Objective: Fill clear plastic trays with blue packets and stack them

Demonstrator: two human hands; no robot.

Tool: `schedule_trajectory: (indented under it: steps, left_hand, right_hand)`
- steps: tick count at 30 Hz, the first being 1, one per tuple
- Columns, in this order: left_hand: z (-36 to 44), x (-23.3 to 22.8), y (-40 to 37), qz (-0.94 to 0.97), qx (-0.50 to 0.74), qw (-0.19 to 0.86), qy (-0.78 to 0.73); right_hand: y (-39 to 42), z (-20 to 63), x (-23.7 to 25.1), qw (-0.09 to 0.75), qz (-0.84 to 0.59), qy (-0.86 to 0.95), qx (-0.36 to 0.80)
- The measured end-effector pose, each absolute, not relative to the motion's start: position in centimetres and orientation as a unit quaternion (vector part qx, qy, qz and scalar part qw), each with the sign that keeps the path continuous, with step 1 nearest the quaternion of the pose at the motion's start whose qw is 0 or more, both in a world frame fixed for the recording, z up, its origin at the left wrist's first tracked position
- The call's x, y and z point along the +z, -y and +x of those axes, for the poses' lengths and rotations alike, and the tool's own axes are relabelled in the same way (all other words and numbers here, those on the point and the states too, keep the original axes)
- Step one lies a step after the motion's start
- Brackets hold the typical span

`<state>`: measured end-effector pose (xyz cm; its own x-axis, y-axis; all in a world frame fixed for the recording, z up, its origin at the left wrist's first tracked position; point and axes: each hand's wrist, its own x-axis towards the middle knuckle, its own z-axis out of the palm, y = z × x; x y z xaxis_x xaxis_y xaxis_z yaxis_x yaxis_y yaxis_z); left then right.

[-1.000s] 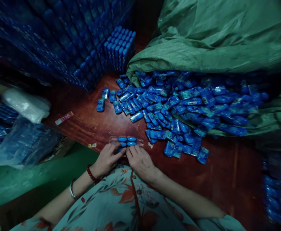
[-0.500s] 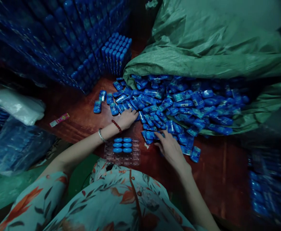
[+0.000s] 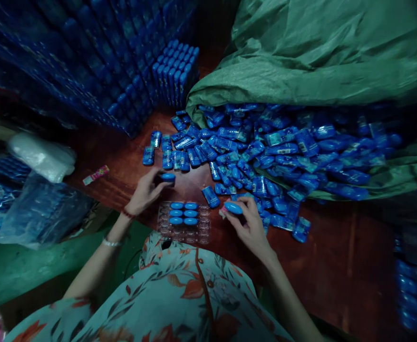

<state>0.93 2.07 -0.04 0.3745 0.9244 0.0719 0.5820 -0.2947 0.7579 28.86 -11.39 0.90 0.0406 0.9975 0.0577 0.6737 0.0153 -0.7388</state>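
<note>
Both hands have come back off the loose pile (image 3: 283, 149) since the last frame, each with one pack. Left hand (image 3: 144, 191) pinches its blue pack (image 3: 168, 177) just beyond the clear tray (image 3: 204, 229); right hand (image 3: 250, 225) grips another pack (image 3: 233, 208) just right of it. Tray lies at the surface's (image 3: 130, 183) near edge, six packs (image 3: 176, 213) in two columns. Key relation: both held packs show their long axis left-right, near parallel to the tray rows, the right one slightly skewed; hands about equally near the tray. Labels: barcodes in the pile, brand unreadable; pink strip's (image 3: 96, 175) print illegible.
</note>
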Motion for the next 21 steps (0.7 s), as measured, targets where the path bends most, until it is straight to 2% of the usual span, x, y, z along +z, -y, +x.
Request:
schedule_trajectory:
  steps: [3, 7, 10, 12, 17, 21]
  left_hand:
    - [-2.3, 1.1, 3.2, 0.668, 0.357, 0.322, -0.568]
    - [-3.1, 1.2, 9.8, 0.687, 0.338, 0.324, -0.556]
    - [-1.7, -0.1, 12.4, 0.734, 0.321, 0.325, -0.503]
    - [-0.9, -1.3, 12.8, 0.769, 0.317, 0.296, -0.470]
    - [-0.3, -2.4, 10.9, 0.854, 0.254, 0.201, -0.408]
    - [-0.1, -0.9, 8.6, 0.892, 0.219, 0.182, -0.351]
  right_hand:
    - [13.2, 27.6, 1.4, 0.324, -0.623, 0.612, 0.363]
    - [14.8, 24.6, 0.6, 0.334, -0.573, 0.636, 0.394]
    - [14.9, 23.1, -0.9, 0.345, -0.517, 0.708, 0.336]
    - [14.7, 22.8, -1.6, 0.323, -0.508, 0.753, 0.268]
    - [13.8, 22.7, -1.1, 0.213, -0.486, 0.842, 0.101]
    - [12.6, 21.1, 0.8, 0.135, -0.490, 0.859, 0.057]
